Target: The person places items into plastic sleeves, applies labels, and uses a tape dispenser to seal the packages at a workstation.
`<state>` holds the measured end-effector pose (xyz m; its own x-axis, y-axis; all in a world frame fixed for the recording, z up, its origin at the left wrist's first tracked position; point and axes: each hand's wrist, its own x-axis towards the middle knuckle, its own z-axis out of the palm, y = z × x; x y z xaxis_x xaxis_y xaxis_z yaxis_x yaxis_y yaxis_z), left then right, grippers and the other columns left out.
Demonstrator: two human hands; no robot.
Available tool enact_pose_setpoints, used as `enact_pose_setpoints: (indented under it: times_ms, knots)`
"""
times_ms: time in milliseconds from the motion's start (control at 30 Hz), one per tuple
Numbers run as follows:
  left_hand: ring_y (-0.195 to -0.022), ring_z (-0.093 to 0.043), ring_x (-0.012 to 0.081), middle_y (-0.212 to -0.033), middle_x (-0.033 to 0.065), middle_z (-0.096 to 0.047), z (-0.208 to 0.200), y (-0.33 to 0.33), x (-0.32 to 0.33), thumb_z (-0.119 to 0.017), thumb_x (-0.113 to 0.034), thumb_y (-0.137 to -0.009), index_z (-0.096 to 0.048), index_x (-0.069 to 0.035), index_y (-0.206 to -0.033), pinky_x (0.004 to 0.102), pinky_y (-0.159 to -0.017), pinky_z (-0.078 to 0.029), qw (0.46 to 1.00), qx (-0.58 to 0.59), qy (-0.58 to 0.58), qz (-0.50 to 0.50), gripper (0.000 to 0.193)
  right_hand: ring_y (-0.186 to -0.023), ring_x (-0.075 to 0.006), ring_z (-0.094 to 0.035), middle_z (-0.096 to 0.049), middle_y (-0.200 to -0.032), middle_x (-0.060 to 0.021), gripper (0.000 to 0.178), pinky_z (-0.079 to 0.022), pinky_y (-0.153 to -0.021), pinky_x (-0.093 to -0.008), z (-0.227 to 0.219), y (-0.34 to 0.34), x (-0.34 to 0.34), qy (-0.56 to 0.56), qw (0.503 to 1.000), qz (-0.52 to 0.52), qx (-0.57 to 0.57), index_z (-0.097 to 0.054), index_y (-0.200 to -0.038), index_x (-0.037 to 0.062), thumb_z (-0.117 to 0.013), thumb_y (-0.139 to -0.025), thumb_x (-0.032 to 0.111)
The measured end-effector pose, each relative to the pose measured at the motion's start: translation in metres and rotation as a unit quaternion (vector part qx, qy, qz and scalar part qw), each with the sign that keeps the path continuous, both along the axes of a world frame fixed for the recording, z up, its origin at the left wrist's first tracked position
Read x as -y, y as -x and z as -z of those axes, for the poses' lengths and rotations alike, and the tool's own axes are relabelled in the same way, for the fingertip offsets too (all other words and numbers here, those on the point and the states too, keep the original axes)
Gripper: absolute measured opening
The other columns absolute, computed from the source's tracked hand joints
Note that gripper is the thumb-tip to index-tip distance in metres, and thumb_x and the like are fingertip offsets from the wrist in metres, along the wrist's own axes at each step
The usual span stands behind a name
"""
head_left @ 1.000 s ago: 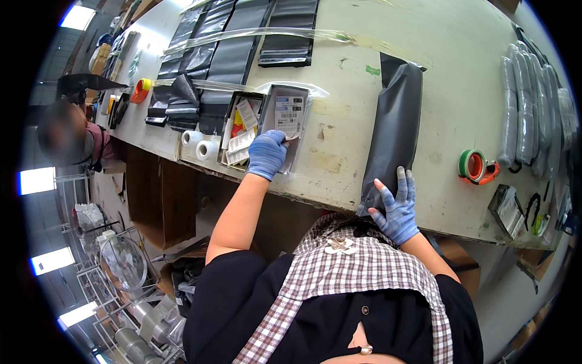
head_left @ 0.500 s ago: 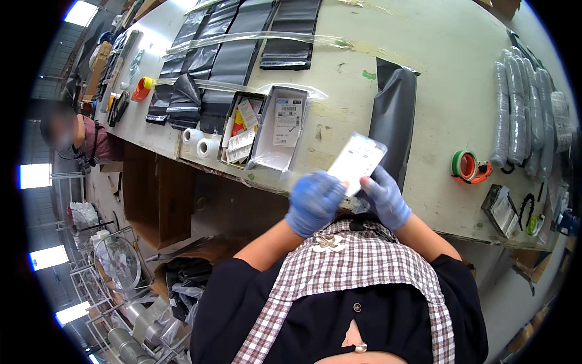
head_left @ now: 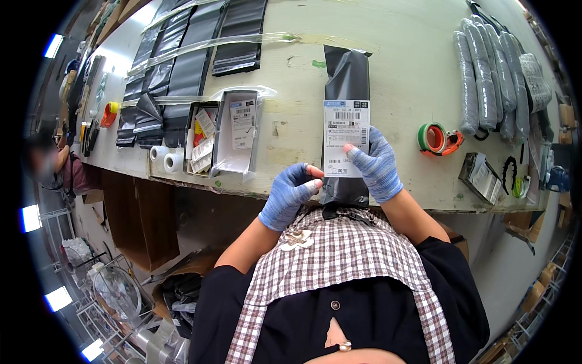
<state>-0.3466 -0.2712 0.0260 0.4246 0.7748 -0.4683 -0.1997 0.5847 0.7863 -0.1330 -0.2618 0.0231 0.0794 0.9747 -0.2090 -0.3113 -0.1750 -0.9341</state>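
Holding a white shipping label [head_left: 345,138] flat against a black poly mailer bag [head_left: 347,91] that lies lengthwise on the pale tabletop [head_left: 400,73], its lower end hanging over the near edge; right hand [head_left: 377,165] in a blue glove spread over the label's lower right part, fingers [head_left: 359,156] pressed on the paper, closed on nothing; left hand [head_left: 288,194] in a matching blue glove just beside the label's lower left corner, fingers [head_left: 310,185] curled with the tips touching that corner, pinching or merely pressing cannot be told.

Lying left of the bag, an open shallow box [head_left: 237,130] lined with clear film, with another label inside; touching its left side, a narrow tray [head_left: 201,138] of mixed labels and cards; left again, two small white rolls [head_left: 166,159] near the tabletop's edge; farther back, overlapping black mailer bags [head_left: 182,60] in rows under strips of clear film; at the far left, an orange tape dispenser [head_left: 109,113].

Sitting right of the bag, well apart from it, a green-and-orange tape dispenser [head_left: 438,138]; beyond it, a row of grey wrapped bundles [head_left: 494,73]; nearer the edge, a small boxed item [head_left: 482,176] in clear wrap.

Showing below, a checked collar over a dark top [head_left: 339,285]; at the far left rim, another person [head_left: 51,167], blurred.
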Motion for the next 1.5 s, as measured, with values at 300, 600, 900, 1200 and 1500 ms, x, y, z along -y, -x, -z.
enact_pose_setpoints:
  times_ms: [300,600,900,1200,1500]
  knots:
    - [-0.079,-0.058,0.0062,-0.089,-0.0003,-0.067,0.004,-0.007,0.001,-0.072,-0.008,-0.087,-0.067,-0.004,-0.095,0.0220,-0.073,-0.049,1.000,0.008,0.009,-0.002,0.010,-0.096,-0.0160,-0.066,-0.069,-0.106,-0.0101,0.036,-0.057,-0.083,-0.0293,-0.002,0.003,0.003,-0.015,1.000,0.009,-0.005,-0.057,-0.120,-0.0017,-0.072,-0.088,0.009]
    - [-0.080,-0.059,0.0057,-0.090,-0.0008,-0.066,-0.002,-0.013,0.006,-0.070,-0.004,-0.088,-0.065,-0.004,-0.093,0.0212,-0.073,-0.051,0.998,0.012,-0.045,-0.034,0.007,-0.110,-0.0268,-0.060,-0.051,-0.133,-0.0186,0.064,-0.050,-0.095,-0.0383,0.008,0.002,0.018,-0.248,0.906,-0.029,0.343,-0.044,-0.144,0.0052,-0.070,-0.092,0.030]
    - [-0.087,-0.059,0.0072,-0.092,-0.0009,-0.065,-0.004,-0.020,0.006,-0.070,-0.004,-0.089,-0.064,-0.004,-0.098,0.0229,-0.082,-0.049,0.989,-0.036,-0.143,-0.003,0.011,-0.117,-0.0351,-0.057,-0.055,-0.133,-0.0228,0.057,-0.048,-0.096,-0.0415,-0.006,-0.001,0.035,-0.269,0.873,-0.108,0.393,-0.055,-0.137,0.0063,-0.071,-0.089,0.032]
    - [-0.084,-0.061,0.0080,-0.092,0.0021,-0.068,0.000,-0.027,0.003,-0.070,-0.002,-0.087,-0.065,-0.003,-0.093,0.0239,-0.078,-0.051,0.957,-0.103,-0.271,0.006,0.008,-0.095,-0.0297,-0.069,-0.069,-0.113,-0.0178,0.029,-0.055,-0.085,-0.0333,0.006,0.001,0.039,-0.268,0.903,-0.106,0.318,-0.066,-0.121,0.0017,-0.061,-0.095,0.013]
    - [-0.063,-0.053,0.0092,-0.071,0.0012,-0.058,0.020,0.006,0.005,-0.067,-0.006,-0.075,-0.060,-0.004,-0.074,0.0245,-0.057,-0.044,0.948,-0.194,-0.250,0.019,0.007,-0.093,-0.0231,-0.067,-0.070,-0.102,-0.0131,0.038,-0.055,-0.088,-0.0368,0.037,-0.050,0.019,0.247,0.927,-0.058,-0.276,-0.067,-0.112,-0.0047,-0.069,-0.086,0.023]
